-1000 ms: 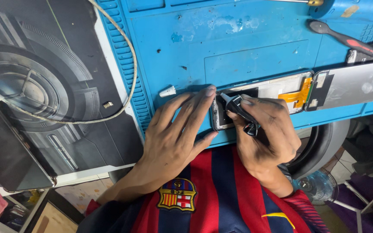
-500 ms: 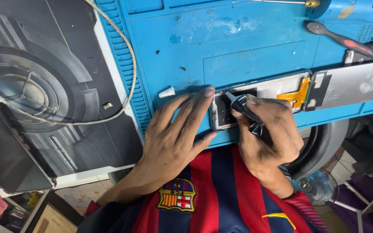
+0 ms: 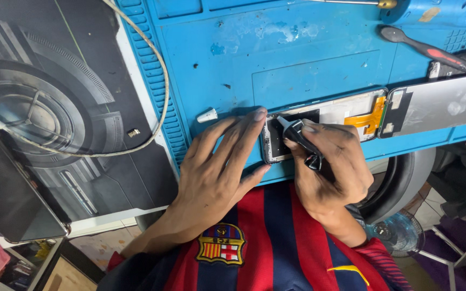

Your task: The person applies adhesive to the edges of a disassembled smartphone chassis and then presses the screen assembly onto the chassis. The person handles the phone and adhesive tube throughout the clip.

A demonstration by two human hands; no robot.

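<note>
The left hand (image 3: pixel 217 178) is lying flat on the blue mat (image 3: pixel 308 64), palm down, its fingers (image 3: pixel 244 134) stretched out and spread, their tips pressing against the near end of the opened phone (image 3: pixel 324 126); they are gripping nothing. The right hand (image 3: pixel 333 172) is coming in from the other side, wrist bent, fingers curled tight around a small black tool (image 3: pixel 297 137), and the tool's tip is resting on the phone's dark inner end. The phone is lying near the front edge of the mat, right between the two hands, with one orange ribbon (image 3: pixel 370 116) showing in it. One detached screen (image 3: pixel 440 105) is lying just beside it to the right. One red-and-black screwdriver (image 3: pixel 427 51) is sitting farther back, one small white cap (image 3: pixel 207 115) is lying by the left fingertips, and one pale cable (image 3: pixel 146 70) is looping across the worktop (image 3: pixel 55 108).
</note>
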